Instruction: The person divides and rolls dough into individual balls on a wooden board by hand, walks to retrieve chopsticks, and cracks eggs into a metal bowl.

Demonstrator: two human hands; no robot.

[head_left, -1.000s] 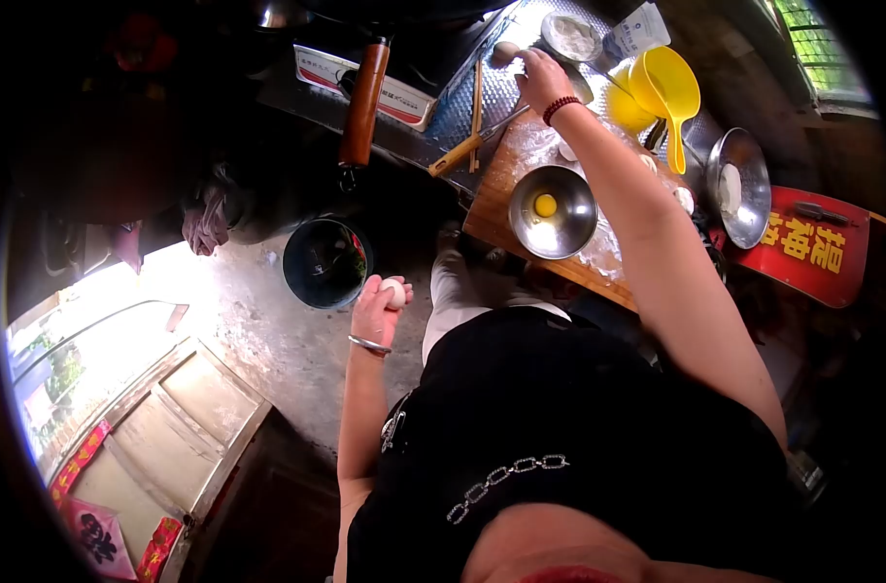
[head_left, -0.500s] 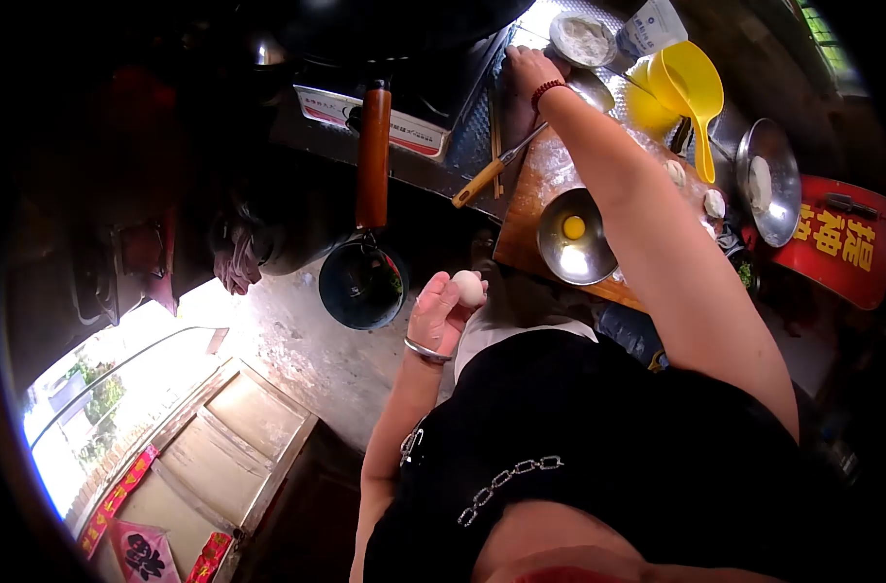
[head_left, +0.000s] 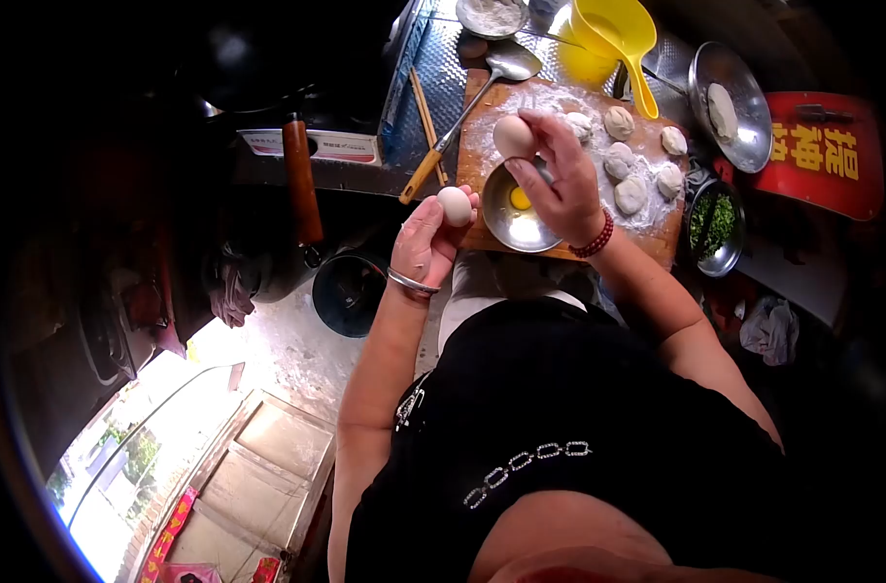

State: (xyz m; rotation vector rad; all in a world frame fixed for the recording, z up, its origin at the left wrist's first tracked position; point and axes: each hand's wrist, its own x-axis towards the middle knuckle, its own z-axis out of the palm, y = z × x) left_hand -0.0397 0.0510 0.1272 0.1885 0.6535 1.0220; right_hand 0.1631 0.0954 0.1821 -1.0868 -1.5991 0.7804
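My left hand (head_left: 426, 240) is closed around a whole egg (head_left: 454, 206), just left of the cutting board. In my right hand (head_left: 571, 189), a second egg (head_left: 514, 138) is gripped between thumb and fingers, above the metal bowl (head_left: 530, 238). That bowl holds one cracked egg with a yellow yolk (head_left: 520, 198), and my right hand covers part of its rim. Floured dough balls (head_left: 630, 194) sit on the wooden cutting board (head_left: 477, 126) to the right. A ladle (head_left: 512, 62) with a wooden handle rests at the board's left edge.
Chopsticks (head_left: 425, 121) lie left of the ladle. Behind stand a flour bowl (head_left: 492, 17) and a yellow scoop (head_left: 626, 29). On the right are a metal bowl with dough (head_left: 751, 126) and a bowl of chopped greens (head_left: 715, 228). A pan handle (head_left: 302, 185) juts out at left.
My right hand has come back from the far side of the counter with an egg, to above the bowl. My left hand still holds its egg. The head view has shifted.
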